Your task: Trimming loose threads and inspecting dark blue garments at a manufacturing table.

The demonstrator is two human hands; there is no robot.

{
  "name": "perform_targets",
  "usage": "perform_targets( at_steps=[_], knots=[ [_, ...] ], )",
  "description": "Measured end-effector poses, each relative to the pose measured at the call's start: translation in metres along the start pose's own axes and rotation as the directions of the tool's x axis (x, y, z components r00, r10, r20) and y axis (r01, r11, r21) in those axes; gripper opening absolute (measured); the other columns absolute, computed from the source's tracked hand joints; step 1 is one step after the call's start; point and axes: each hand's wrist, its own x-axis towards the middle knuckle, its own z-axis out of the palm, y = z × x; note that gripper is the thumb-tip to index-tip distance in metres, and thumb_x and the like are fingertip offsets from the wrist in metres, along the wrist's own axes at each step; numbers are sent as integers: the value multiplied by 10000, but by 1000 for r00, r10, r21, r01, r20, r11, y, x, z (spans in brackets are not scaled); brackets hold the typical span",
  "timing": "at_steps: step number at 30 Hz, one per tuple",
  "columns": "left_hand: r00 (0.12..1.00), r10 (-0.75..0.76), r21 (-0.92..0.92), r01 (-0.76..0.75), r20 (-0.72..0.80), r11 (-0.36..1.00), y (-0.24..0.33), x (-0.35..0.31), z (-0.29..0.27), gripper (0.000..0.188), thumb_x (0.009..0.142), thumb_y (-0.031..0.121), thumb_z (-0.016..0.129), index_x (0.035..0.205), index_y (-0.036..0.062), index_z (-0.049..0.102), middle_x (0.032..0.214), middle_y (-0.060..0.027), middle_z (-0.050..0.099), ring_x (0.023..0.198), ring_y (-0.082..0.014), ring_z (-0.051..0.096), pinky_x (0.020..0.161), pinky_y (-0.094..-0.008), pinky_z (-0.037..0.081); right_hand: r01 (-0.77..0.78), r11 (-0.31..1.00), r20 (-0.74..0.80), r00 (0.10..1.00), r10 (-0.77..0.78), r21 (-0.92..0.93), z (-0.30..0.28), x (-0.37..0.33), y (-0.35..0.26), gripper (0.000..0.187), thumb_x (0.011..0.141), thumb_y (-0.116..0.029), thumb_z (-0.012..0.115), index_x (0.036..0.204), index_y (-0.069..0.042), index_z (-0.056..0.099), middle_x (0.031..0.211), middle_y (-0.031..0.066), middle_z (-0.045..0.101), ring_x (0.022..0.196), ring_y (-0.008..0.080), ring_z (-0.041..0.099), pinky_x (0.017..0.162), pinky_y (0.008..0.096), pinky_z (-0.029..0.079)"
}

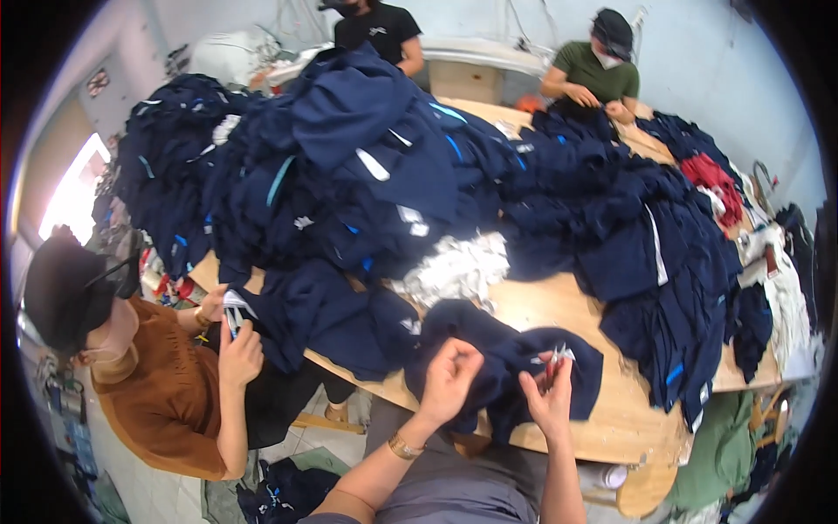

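Half-hidden tool, buried bench, cropped co-worker
Whatever the left hand (448,382) may pinch is too small to tell; the right hand (550,403) covers part of a small red-handled tool (551,368); heaped navy garments (353,113) hide much of the bench (572,307); the top edge cuts off the head of a co-worker in black (377,33); the lower edge crops both forearms.

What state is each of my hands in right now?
Left hand: curled; whether it holds anything can't be told.
Right hand: closed on red-handled snips.
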Motion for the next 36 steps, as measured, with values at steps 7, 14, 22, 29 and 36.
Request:
perform_targets(
  at_steps=[7,14,22,29,36],
  knots=[
    [965,16,209,-73,261,975,30,-19,-12,92,865,69,600,928,9,633,835,4,623,781,-47,554,701,-196,442,69,966,-6,998,-69,248,-9,-2,-1,284,775,106,519,1004,-34,423,820,45,498,584,79,471,553,206,464],
    [981,122,509,-30,-149,860,28,-11,-66,107,823,76,636,889,-8,629,777,-67,650,750,-103,599,729,-247,470,-1,999,-703,710,-37,-53,-110,28,-11,172,842,-7,551,974,-23,443,807,17,475,618,61,463,536,182,410],
    [993,40,677,45,-110,735,-30,-7,-76,291,827,227,642,1004,3,587,911,-183,647,855,-262,633,784,-328,474,-2,977,-411,908,-87,-211,-59,-16,50,262,800,-106,686,940,-62,469,826,7,523,642,69,486,565,201,398],
    [996,-48,807,86,-72,584,-68,3,-43,550,657,366,771,1048,36,569,980,-180,602,919,-296,580,770,-374,466,-86,959,-231,973,22,-269,15,0,55,428,727,-237,760,933,-24,451,813,98,565,697,185,553,628,305,458],
    [935,-315,311,352,-165,883,-89,5,-63,190,786,181,623,896,30,583,759,-45,596,615,-146,557,567,-269,453,-155,969,-227,968,110,-192,18,7,80,253,705,-45,555,918,-7,423,781,145,543,682,304,553,661,362,454]
  ],
)
